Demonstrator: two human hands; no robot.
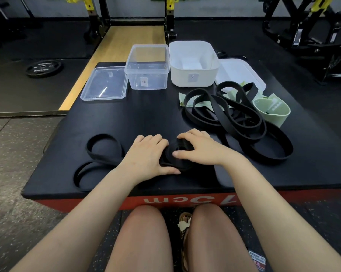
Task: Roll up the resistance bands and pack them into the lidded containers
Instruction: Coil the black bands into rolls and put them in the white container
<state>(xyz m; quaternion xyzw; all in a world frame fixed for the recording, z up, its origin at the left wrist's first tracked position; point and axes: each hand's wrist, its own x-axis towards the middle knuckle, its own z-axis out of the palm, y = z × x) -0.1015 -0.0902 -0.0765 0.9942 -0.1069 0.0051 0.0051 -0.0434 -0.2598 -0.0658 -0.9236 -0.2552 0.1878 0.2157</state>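
A black resistance band is partly wound into a roll (180, 149) near the front of the black box top (146, 114). My left hand (148, 154) curls around the roll's left side, thumb along its front. My right hand (201, 149) holds the roll from the right, fingers over its top. The band's loose tail (98, 154) loops away to the left. A heap of black bands (234, 112) and green fabric bands (271, 110) lies at the right. Behind stand an open clear container (147, 69) and an open white container (193, 63).
The clear lid (104, 84) lies left of the clear container, and the white lid (242, 71) right of the white one, partly under the bands. A weight plate (43, 68) lies on the floor at left. Rack frames stand behind. My knees are under the box's front edge.
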